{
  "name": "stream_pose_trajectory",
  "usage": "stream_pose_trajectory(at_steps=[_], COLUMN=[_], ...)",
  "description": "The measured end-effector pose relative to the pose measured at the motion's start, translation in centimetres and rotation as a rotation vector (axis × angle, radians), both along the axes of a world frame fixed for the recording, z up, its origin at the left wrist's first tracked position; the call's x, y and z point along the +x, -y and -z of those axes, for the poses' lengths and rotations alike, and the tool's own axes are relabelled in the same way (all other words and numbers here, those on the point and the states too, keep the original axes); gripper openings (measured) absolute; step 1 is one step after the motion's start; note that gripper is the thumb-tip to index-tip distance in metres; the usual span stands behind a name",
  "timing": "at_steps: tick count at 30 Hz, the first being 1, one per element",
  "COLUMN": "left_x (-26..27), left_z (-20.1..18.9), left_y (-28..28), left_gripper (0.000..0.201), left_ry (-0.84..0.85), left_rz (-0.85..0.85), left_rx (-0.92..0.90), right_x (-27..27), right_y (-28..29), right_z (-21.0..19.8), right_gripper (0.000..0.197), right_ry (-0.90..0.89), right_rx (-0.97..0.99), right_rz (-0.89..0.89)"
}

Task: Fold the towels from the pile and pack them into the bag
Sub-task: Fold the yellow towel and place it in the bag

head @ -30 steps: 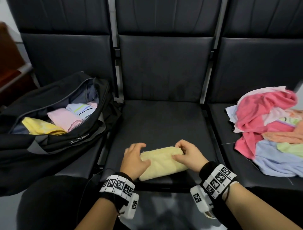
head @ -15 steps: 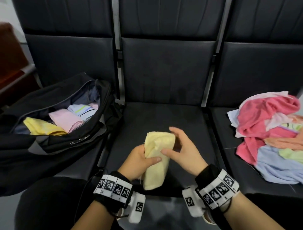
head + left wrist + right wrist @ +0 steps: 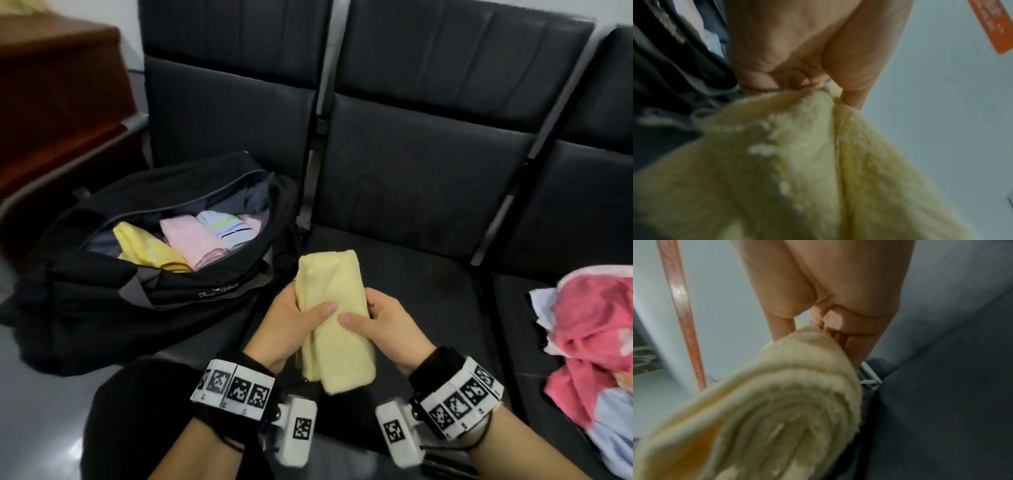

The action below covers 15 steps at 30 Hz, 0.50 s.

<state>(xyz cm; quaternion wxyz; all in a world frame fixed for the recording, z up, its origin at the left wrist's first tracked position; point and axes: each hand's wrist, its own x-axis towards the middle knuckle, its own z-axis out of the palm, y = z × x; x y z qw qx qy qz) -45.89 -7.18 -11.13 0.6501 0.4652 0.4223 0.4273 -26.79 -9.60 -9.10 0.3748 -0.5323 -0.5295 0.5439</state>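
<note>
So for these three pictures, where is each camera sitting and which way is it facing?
Head: worn on the head, looking forward and down at the black seats, the open bag and the towel pile; both forearms, the left hand and the right hand show.
Left wrist: on the left wrist, looking along the palm at the folded yellow towel it holds.
Right wrist: on the right wrist, looking along the palm at the towel's layered end.
Shared: all three show the yellow towel, held in both hands.
</note>
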Motion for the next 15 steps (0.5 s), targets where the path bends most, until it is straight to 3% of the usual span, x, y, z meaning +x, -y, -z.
stream_pose_trajectory(at_steps=[2,6,15], left_x=[-3.2,-10.6,-23.3], left_z=[-0.8,-1.9,-2.7], left_y=[-1.3,-3.7,-8.0], left_gripper=[0.058,0.036,0.022], left_ry=[-0.010,-0.034,-0.207], left_rz=[-0.072,-0.193,-0.332], left_rx=[0.013,0.020,0.012], right_x=[-3.0,-10.5,-23.9], right_y=[-2.7,-7.5,-15.9], right_z=[-1.1,-2.1,-1.5], right_gripper=[0.031,0.029,0.032], right_ry=[0.021,0.015,0.036], right_rx=[0.002,-0.008,-0.018], right_rz=[-0.041,-0.116,-0.283])
